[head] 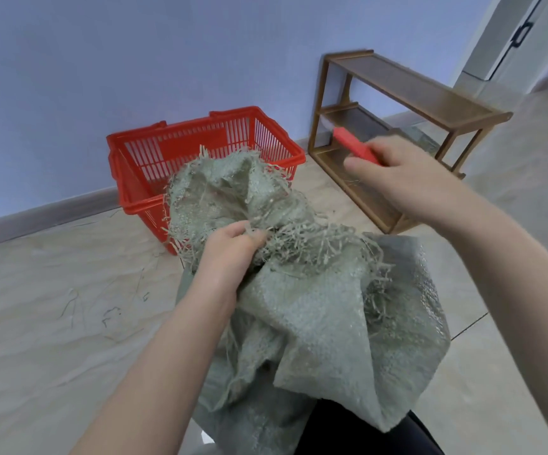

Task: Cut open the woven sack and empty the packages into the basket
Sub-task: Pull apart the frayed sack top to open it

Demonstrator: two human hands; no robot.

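Nearest the camera, below the left wrist, the body of the green woven sack (325,323) hangs in slack folds over the person's dark-clad lap. It looks limp and light, with no package showing through the cloth, so what it holds cannot be told. The left hand (230,254) grips the bunched neck, its fingers (249,236) curled tight into a tangle of frayed strands. The loose mouth flares up and away beyond the knuckles. The weave looks soft but slippery, and the cut edge sheds ribbons, so a hold on the fringe alone would likely pull threads free. Sound cloth just under the fingers is the better purchase, and for tipping, a second hold on the bottom corners. To the right of those fingers and well apart from the sack, the right hand (397,178) is wrapped round a red utility knife (354,144). The knife points away past the fingertips, and blur hides whether its blade is out. Just beyond the flared mouth stands the red basket (197,142), no packages visible inside. Stray threads (108,315) lie on the tiled floor (52,257) to the left of the left hand. Past the knife tip a wooden shelf (414,90) stands against the wall.
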